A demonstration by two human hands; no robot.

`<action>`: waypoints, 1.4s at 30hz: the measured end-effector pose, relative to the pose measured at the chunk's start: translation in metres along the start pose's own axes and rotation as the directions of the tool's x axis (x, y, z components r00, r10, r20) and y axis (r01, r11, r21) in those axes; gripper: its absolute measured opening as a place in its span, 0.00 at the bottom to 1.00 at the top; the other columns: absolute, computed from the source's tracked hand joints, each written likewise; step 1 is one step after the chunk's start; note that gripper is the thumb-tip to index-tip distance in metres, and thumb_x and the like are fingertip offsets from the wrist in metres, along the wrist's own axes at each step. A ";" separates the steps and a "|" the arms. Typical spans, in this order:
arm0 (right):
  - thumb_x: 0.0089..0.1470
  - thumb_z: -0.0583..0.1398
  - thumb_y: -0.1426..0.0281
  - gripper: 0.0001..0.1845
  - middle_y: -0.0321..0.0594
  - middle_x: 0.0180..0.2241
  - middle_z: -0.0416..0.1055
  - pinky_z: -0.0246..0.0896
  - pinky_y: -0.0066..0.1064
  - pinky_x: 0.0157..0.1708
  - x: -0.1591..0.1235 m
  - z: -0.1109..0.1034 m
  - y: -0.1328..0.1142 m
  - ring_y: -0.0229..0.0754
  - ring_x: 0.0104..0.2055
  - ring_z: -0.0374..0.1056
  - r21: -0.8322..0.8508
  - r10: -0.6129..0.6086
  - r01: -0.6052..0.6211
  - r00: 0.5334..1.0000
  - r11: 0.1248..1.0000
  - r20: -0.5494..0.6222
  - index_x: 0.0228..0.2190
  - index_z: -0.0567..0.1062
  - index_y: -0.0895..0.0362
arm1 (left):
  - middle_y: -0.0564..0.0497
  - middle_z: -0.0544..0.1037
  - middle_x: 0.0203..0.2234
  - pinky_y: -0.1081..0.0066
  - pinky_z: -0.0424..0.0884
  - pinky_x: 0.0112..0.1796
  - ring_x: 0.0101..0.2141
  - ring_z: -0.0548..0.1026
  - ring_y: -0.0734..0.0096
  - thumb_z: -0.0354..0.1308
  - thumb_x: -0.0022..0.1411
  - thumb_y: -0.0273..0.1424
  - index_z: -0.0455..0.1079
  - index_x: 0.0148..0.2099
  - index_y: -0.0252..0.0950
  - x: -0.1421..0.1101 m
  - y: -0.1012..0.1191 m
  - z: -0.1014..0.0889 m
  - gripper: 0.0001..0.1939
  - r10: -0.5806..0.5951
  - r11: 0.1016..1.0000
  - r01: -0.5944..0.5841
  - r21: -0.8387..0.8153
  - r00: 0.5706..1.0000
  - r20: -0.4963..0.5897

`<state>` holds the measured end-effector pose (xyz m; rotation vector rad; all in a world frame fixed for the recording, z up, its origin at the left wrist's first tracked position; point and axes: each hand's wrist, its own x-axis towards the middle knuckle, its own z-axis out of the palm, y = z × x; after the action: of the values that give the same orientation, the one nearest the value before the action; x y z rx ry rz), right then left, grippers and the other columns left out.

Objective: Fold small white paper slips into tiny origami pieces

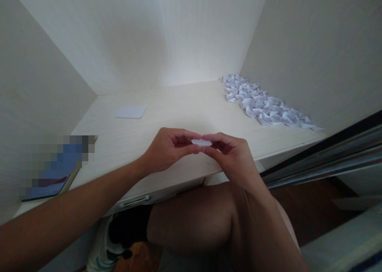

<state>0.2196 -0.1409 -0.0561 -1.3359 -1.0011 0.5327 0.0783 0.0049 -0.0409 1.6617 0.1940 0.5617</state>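
Observation:
Between my two hands is a small folded piece of white paper [201, 143], held just above the desk's front part. My left hand [171, 146] pinches its left end between thumb and fingertips. From the other side my right hand [228, 146] pinches the right end the same way, and the fingertips of both hands nearly meet. Part of the paper is hidden behind the fingers, so its full shape does not show.
Several folded white paper pieces [262, 102] lie along the right wall. A stack of white paper sheets [130, 112] rests on the white desk [179, 108] at the back left. A partly blurred tablet-like item [56, 180] sits at the left edge. My bent leg is below.

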 end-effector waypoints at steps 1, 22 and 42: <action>0.52 0.72 0.69 0.10 0.39 0.37 0.83 0.70 0.39 0.41 0.000 0.000 0.001 0.45 0.38 0.76 -0.015 -0.005 0.005 1.000 1.000 -0.004 0.39 0.85 0.52 | 0.48 0.88 0.34 0.72 0.83 0.38 0.33 0.85 0.68 0.74 0.55 0.27 0.85 0.43 0.38 0.000 0.000 0.000 0.12 -0.009 1.000 0.009 0.018 1.000 -0.001; 0.62 0.66 0.68 0.02 0.38 0.39 0.79 0.70 0.34 0.41 0.000 0.020 0.001 0.41 0.41 0.75 -0.028 -0.130 0.127 0.984 0.991 -0.120 0.38 0.82 0.51 | 0.49 0.86 0.29 0.69 0.83 0.36 0.32 0.84 0.66 0.74 0.57 0.37 0.83 0.38 0.35 -0.002 0.009 0.009 0.11 0.051 0.984 -0.014 0.177 0.978 -0.204; 0.57 0.67 0.68 0.03 0.35 0.27 0.79 0.67 0.31 0.30 0.002 0.026 -0.005 0.38 0.28 0.70 0.071 0.014 -0.001 0.981 0.997 -0.194 0.33 0.83 0.54 | 0.49 0.87 0.30 0.66 0.85 0.38 0.31 0.85 0.66 0.71 0.60 0.34 0.84 0.39 0.34 -0.003 0.012 0.014 0.09 -0.066 0.997 0.072 0.022 0.974 -0.219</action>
<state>0.1975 -0.1259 -0.0527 -1.3020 -0.8099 0.4300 0.0796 -0.0110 -0.0309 1.6137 0.4207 0.6909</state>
